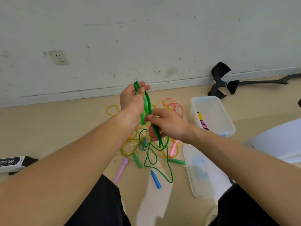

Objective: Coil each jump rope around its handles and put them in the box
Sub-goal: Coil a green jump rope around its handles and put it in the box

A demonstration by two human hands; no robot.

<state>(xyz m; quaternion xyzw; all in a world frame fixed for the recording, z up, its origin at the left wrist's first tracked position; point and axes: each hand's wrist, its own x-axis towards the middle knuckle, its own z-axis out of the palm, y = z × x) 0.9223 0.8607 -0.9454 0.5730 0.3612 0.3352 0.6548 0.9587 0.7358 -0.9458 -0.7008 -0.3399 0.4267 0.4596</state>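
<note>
one camera on the person's head looks forward and down, close over both arms, at the floor (162, 201) and wall (146, 38).

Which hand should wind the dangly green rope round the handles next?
Probably the right hand: it pinches the green rope just above the loose part. The left hand is busy gripping the green handles.
</note>
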